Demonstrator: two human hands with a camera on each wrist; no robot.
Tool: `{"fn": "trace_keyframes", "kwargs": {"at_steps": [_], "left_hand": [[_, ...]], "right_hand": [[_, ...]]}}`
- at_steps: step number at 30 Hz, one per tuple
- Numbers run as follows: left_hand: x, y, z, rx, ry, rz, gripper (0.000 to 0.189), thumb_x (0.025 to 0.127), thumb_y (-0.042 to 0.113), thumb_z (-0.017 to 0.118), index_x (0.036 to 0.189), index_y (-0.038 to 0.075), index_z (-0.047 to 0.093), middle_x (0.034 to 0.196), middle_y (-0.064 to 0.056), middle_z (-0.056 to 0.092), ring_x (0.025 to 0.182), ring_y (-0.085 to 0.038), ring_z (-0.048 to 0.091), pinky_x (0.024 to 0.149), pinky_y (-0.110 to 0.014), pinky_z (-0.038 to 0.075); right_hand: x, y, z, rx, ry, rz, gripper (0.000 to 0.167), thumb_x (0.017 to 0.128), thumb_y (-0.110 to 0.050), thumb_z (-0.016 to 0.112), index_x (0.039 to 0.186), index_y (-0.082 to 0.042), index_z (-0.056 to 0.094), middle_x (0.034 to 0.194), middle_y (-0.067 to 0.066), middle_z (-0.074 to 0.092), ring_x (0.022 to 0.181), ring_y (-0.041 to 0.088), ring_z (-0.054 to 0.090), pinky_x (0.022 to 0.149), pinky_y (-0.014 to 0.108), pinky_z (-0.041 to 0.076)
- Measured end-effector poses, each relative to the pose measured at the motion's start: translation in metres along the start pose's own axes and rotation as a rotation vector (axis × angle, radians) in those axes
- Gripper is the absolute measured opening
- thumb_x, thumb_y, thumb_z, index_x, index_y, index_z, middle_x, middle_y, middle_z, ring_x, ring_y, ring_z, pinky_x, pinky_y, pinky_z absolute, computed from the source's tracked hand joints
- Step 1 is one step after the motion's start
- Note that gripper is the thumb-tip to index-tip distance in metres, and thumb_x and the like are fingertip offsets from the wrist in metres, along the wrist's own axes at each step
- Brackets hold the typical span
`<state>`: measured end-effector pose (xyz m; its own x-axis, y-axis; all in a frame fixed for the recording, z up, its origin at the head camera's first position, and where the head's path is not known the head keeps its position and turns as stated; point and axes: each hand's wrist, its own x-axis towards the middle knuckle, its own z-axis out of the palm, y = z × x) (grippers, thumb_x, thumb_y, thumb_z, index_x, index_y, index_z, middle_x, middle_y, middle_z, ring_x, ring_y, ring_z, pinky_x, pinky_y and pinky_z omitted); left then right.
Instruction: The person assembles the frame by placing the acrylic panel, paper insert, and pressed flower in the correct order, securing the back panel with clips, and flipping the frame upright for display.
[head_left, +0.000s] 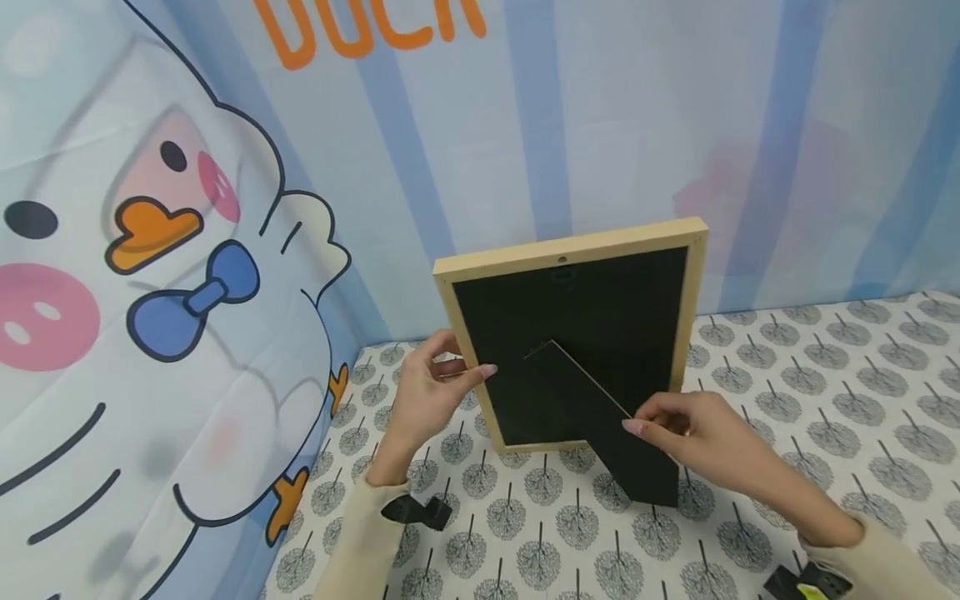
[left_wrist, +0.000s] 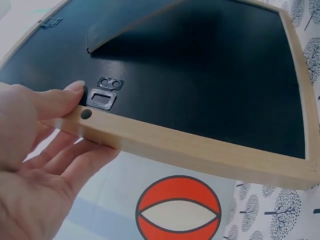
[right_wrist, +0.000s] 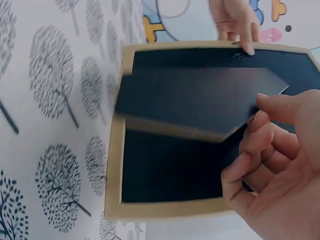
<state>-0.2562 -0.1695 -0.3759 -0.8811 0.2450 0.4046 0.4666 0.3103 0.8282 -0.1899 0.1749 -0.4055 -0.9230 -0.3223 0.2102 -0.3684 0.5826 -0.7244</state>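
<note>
A picture frame with a pale wooden border (head_left: 570, 247) and a black back panel (head_left: 510, 317) stands with its back toward me. My left hand (head_left: 431, 392) grips its left side, thumb on the back and fingers behind the wood. In the left wrist view that thumb lies beside a small black metal hanger (left_wrist: 102, 99). The black easel stand (head_left: 637, 467) is swung out from the panel, its lower end near the cloth. My right hand (head_left: 697, 433) pinches the stand's edge between thumb and fingers, as the right wrist view also shows.
A white cloth with grey tree prints (head_left: 540, 492) covers the table. Behind it hangs a pale blue striped backdrop (head_left: 615, 125) with a large cartoon duck (head_left: 225, 400) at the left. Black straps (head_left: 420, 510) sit on both wrists.
</note>
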Motion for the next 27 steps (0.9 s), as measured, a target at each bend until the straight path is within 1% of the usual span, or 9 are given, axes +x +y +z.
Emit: {"fn": "trace_keyframes", "kwargs": {"at_steps": [2,5,7,10,13,15,20,23,27], "left_hand": [[0.0,0.001,0.002,-0.007,0.002,0.023,0.031,0.093,0.009,0.081,0.121,0.013,0.068,0.11,-0.012,0.065,0.098,-0.03,0.081,0.061,-0.026,0.052],[-0.002,-0.001,0.006,-0.004,0.013,0.071,0.029,0.092,0.007,0.082,0.117,0.011,0.066,0.108,-0.012,0.066,0.091,-0.028,0.081,0.057,-0.025,0.051],[-0.003,-0.002,0.009,0.003,0.02,0.112,0.031,0.091,0.005,0.082,0.117,0.01,0.066,0.107,-0.013,0.067,0.089,-0.028,0.081,0.062,-0.024,0.057],[-0.003,-0.003,0.015,0.052,0.042,0.196,0.034,0.087,0.003,0.085,0.115,0.007,0.065,0.109,-0.015,0.07,0.093,-0.028,0.082,0.077,-0.027,0.066],[-0.003,-0.003,0.02,0.102,0.057,0.289,0.036,0.084,0.001,0.087,0.112,0.003,0.064,0.11,-0.017,0.074,0.094,-0.03,0.081,0.082,-0.029,0.066],[-0.004,-0.003,0.022,0.131,0.06,0.33,0.041,0.082,-0.001,0.088,0.116,0.001,0.065,0.109,-0.018,0.074,0.095,-0.032,0.081,0.083,-0.028,0.065],[-0.01,-0.005,0.022,0.175,0.038,0.356,0.06,0.083,0.0,0.087,0.137,0.008,0.062,0.117,-0.017,0.072,0.095,-0.03,0.081,0.083,-0.028,0.065],[-0.015,-0.008,0.022,0.191,0.04,0.368,0.061,0.084,0.001,0.087,0.138,0.009,0.062,0.122,-0.016,0.072,0.093,-0.028,0.081,0.082,-0.028,0.066],[-0.019,-0.011,0.023,0.197,0.044,0.392,0.058,0.082,-0.002,0.088,0.135,0.005,0.064,0.122,-0.016,0.073,0.092,-0.028,0.081,0.083,-0.028,0.066]], "right_hand": [[-0.004,-0.003,-0.004,0.018,-0.025,-0.014,0.012,0.103,-0.03,0.07,0.097,-0.023,0.078,0.077,-0.01,0.068,0.065,0.004,0.057,0.059,0.025,0.047],[-0.01,-0.006,-0.008,0.043,-0.062,-0.04,0.011,0.103,-0.03,0.069,0.097,-0.026,0.078,0.081,-0.01,0.07,0.067,0.004,0.059,0.06,0.025,0.047],[-0.014,-0.008,-0.01,0.063,-0.09,-0.065,0.011,0.103,-0.029,0.069,0.096,-0.026,0.077,0.081,-0.009,0.07,0.067,0.004,0.059,0.06,0.025,0.048],[-0.019,-0.008,-0.01,0.074,-0.122,-0.129,0.011,0.103,-0.026,0.07,0.094,-0.026,0.076,0.079,-0.012,0.07,0.065,0.002,0.057,0.058,0.023,0.048],[-0.022,-0.005,-0.007,0.077,-0.143,-0.181,0.01,0.102,-0.024,0.071,0.093,-0.025,0.075,0.075,-0.013,0.068,0.063,-0.001,0.054,0.055,0.023,0.048],[-0.023,-0.002,-0.005,0.073,-0.157,-0.194,0.009,0.101,-0.023,0.072,0.093,-0.024,0.076,0.076,-0.014,0.068,0.063,-0.003,0.054,0.054,0.022,0.048],[-0.024,0.003,0.0,0.093,-0.203,-0.188,0.008,0.101,-0.019,0.072,0.095,-0.021,0.078,0.08,-0.014,0.071,0.065,-0.004,0.055,0.053,0.022,0.05],[-0.024,0.005,0.004,0.112,-0.221,-0.198,0.008,0.101,-0.019,0.072,0.095,-0.021,0.078,0.079,-0.012,0.071,0.064,-0.004,0.054,0.053,0.022,0.05],[-0.026,0.008,0.01,0.117,-0.233,-0.223,0.009,0.1,-0.021,0.073,0.092,-0.024,0.077,0.075,-0.01,0.068,0.061,-0.006,0.048,0.051,0.021,0.047]]}}
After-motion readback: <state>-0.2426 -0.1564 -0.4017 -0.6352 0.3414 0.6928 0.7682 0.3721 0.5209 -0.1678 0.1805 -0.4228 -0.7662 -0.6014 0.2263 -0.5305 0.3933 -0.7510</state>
